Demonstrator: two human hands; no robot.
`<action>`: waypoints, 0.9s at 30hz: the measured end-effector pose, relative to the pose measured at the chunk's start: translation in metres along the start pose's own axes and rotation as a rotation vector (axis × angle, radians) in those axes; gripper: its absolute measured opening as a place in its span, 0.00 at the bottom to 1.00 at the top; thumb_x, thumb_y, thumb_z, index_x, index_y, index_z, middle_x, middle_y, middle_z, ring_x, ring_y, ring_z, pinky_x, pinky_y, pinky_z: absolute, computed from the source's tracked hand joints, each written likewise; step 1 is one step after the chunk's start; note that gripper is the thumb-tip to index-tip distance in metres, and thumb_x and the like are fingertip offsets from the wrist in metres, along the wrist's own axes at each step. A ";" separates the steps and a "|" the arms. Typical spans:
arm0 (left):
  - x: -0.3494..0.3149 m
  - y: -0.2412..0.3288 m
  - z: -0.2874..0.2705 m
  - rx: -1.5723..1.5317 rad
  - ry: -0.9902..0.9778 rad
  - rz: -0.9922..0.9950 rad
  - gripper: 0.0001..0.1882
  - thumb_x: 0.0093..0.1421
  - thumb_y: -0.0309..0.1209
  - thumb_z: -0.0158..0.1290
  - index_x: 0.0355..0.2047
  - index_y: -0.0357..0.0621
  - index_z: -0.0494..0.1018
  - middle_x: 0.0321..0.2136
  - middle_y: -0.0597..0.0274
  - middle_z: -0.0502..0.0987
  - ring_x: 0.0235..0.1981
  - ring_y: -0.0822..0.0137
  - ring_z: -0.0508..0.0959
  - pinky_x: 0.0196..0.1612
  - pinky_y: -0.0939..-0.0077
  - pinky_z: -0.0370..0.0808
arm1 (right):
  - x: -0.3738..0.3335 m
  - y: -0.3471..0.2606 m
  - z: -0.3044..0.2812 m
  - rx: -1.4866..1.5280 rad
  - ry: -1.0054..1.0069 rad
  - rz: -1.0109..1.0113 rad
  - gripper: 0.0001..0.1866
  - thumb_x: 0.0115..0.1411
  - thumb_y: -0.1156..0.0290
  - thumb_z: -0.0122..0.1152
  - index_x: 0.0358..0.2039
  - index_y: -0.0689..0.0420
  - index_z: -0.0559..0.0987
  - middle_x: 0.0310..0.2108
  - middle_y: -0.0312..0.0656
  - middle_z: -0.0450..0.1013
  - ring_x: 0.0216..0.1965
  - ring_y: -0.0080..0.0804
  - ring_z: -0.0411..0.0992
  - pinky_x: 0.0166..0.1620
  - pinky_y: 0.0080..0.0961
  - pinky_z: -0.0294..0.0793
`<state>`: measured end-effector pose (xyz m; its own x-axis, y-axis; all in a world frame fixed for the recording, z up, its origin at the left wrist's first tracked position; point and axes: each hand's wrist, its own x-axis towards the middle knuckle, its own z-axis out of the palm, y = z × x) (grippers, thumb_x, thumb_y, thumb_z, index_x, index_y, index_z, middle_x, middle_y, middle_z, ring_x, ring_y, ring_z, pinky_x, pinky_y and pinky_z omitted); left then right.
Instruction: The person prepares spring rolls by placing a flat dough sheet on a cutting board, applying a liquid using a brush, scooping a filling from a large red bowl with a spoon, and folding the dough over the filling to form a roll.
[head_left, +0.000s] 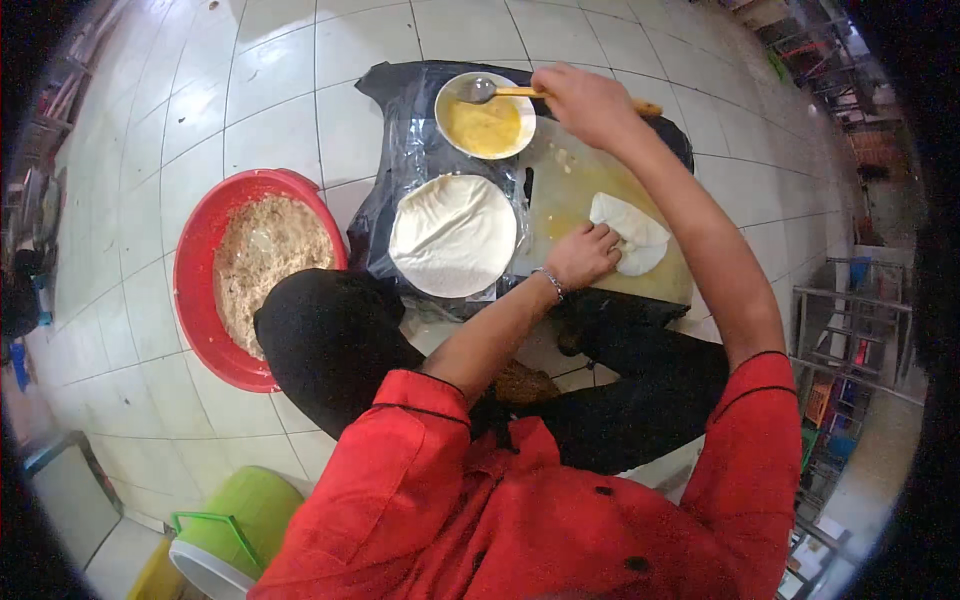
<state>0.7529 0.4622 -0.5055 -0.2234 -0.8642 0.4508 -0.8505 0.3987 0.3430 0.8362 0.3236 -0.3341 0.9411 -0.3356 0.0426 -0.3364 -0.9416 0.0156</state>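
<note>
Wooden-handled spoon (pixel 515 92) is filling right grip (pixel 590 105), head over bowl (pixel 529 121) leftward, presumably catching drips; left grip (pixel 583 256), closure unclear, is touching folded dough (pixel 638 236), seemingly steadying it.

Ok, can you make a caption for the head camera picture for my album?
The right hand holds a yellow-handled utensil over a bowl of yellow liquid while the left hand touches pale dough.

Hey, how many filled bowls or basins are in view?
2: a white bowl of yellow liquid beyond the round dough sheet, and a red basin of pale mixture to its left. Others may be hidden.
</note>
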 end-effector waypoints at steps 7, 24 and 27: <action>0.001 -0.002 0.002 -0.017 0.068 0.016 0.10 0.56 0.36 0.50 0.36 0.48 0.74 0.42 0.61 0.74 0.47 0.61 0.73 0.50 0.65 0.70 | 0.001 0.000 -0.018 -0.208 -0.205 -0.048 0.07 0.61 0.65 0.52 0.39 0.48 0.76 0.35 0.41 0.76 0.36 0.46 0.76 0.38 0.45 0.74; 0.001 -0.004 0.004 -0.038 0.101 0.002 0.10 0.54 0.35 0.52 0.36 0.48 0.74 0.41 0.60 0.73 0.47 0.60 0.73 0.49 0.64 0.70 | -0.060 0.026 0.026 1.041 -0.313 0.423 0.14 0.68 0.60 0.52 0.43 0.58 0.77 0.25 0.29 0.69 0.23 0.15 0.63 0.27 0.15 0.64; -0.001 -0.001 -0.002 -0.011 0.037 0.003 0.11 0.54 0.37 0.54 0.37 0.49 0.73 0.40 0.60 0.73 0.46 0.60 0.72 0.49 0.64 0.69 | -0.103 0.058 0.019 1.159 -0.248 0.381 0.13 0.68 0.62 0.51 0.42 0.59 0.76 0.24 0.29 0.68 0.23 0.15 0.63 0.27 0.15 0.64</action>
<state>0.7550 0.4629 -0.5043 -0.2084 -0.8512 0.4817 -0.8442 0.4053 0.3508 0.7205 0.3031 -0.3568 0.8138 -0.4708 -0.3408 -0.4790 -0.2112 -0.8520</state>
